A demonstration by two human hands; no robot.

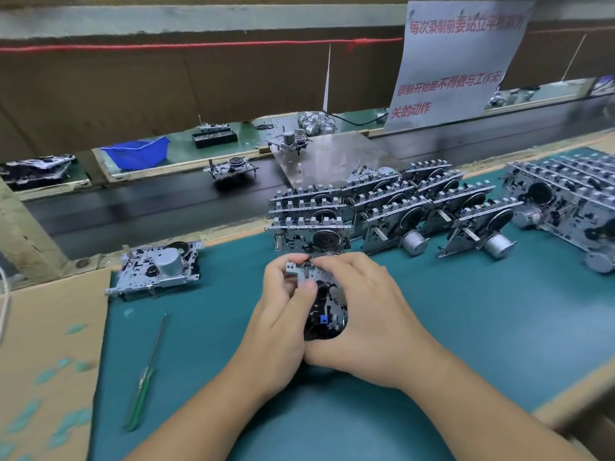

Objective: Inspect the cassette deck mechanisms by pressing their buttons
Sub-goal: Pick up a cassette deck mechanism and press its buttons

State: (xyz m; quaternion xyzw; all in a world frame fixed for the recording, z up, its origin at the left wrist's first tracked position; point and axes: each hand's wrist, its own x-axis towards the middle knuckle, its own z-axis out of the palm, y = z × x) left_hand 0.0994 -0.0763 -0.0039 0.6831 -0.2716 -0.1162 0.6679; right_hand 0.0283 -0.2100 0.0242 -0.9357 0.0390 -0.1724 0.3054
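Note:
A metal cassette deck mechanism (324,302) is held on edge above the teal mat, between both hands. My left hand (278,322) grips its left side, thumb lying across its face. My right hand (369,314) wraps its right side, fingertips on its top edge near the buttons. Much of the mechanism is hidden by my fingers. Behind it stand rows of several more mechanisms (376,207), leaning on each other. Another mechanism (159,266) lies flat at the mat's left, motor up.
A green-handled screwdriver (146,377) lies on the mat (466,327) at the left. A further stack of mechanisms (565,201) sits far right. Beyond the mat runs a dark conveyor belt (149,211) carrying one mechanism (233,168). A blue bin (138,153) and a paper notice (456,61) are behind.

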